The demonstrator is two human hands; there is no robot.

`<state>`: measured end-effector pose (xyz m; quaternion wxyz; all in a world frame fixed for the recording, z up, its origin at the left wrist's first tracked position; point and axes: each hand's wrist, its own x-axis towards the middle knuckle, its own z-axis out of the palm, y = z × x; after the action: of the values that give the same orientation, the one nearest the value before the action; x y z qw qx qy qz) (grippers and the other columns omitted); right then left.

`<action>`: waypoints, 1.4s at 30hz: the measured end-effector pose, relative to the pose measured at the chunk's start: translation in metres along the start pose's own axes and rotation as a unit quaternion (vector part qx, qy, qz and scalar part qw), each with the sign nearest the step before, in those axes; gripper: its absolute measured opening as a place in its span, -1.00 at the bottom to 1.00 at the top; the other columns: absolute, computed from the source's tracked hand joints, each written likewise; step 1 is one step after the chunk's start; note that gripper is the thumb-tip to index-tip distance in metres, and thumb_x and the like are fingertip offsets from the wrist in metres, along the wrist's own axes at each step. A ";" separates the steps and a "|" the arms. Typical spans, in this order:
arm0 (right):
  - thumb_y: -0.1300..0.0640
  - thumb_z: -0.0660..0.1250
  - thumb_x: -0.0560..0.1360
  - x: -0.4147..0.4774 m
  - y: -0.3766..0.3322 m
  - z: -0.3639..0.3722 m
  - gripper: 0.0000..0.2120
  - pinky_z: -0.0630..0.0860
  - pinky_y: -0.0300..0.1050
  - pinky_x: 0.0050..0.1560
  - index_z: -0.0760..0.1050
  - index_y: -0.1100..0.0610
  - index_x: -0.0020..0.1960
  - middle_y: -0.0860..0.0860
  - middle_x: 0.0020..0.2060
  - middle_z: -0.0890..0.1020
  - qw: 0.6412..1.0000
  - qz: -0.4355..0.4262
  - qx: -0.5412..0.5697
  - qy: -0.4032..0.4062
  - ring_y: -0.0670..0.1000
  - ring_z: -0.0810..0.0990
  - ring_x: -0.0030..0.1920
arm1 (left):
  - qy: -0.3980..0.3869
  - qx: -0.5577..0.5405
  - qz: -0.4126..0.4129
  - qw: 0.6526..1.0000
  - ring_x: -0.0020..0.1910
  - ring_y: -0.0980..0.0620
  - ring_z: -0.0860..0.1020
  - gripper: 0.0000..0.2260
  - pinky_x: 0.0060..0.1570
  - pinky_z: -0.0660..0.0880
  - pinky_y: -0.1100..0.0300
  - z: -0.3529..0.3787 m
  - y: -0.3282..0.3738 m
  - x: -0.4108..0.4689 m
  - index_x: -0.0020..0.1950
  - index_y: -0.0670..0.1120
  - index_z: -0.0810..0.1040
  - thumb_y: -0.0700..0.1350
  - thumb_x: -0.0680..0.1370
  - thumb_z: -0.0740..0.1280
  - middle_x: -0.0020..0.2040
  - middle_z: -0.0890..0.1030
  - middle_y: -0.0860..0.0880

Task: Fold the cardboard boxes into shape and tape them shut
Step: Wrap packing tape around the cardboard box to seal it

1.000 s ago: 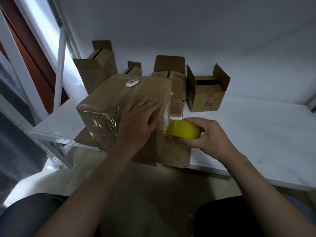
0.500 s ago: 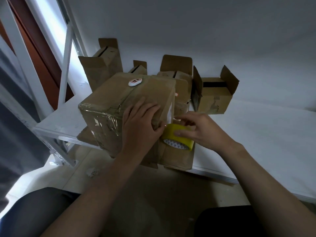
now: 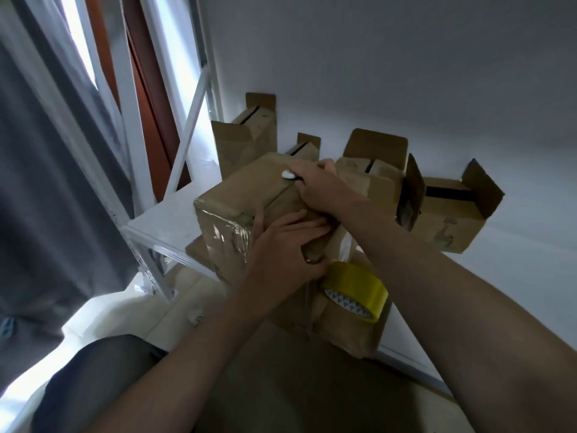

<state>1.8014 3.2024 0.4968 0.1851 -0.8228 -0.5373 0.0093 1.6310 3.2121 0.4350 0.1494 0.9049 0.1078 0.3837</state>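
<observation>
Let go of the tape (image 3: pixel 356 289), it's beside the box (image 3: pixel 237 195) at the shelf (image 3: pixel 165 220) edge now. Left hand (image 3: pixel 281 248) lies flat on the box. Right hand (image 3: pixel 324 192) has gone up to the white thing (image 3: pixel 287 175) on top, can't tell if I've got it yet. Guessing I cut the tape next.

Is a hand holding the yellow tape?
No, the yellow tape lies beside the big box, while the left hand and the right hand are on that box.

Centre frame, a brown cardboard box (image 3: pixel 249 195) beside a yellow tape roll (image 3: pixel 359 278) whose white core (image 3: pixel 346 303) bears a dark triangle pattern. The shelf (image 3: pixel 165 220) is white, the curtain (image 3: pixel 46 151) at left grey, the panel (image 3: pixel 140 89) at upper left reddish-brown. A black band (image 3: pixel 449 195) crosses the brown open box (image 3: pixel 452 226) at right.
</observation>
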 end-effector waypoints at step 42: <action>0.08 0.39 0.59 -0.178 0.012 -0.030 -0.76 0.58 -0.04 -0.12 0.63 0.04 0.25 -0.16 -0.10 0.70 0.977 -0.026 0.211 0.023 -0.13 0.68 -0.16 | 0.066 -0.518 -0.567 0.637 0.02 -0.14 0.67 -0.50 0.10 0.62 -0.09 0.028 0.089 -0.069 0.25 -0.31 0.45 -0.05 0.48 0.52 0.13 0.63 -0.30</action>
<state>1.7432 3.0311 0.4884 0.3670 -0.7511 -0.5399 0.0986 1.6114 3.1030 0.4028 0.7744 0.4125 0.3929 0.2754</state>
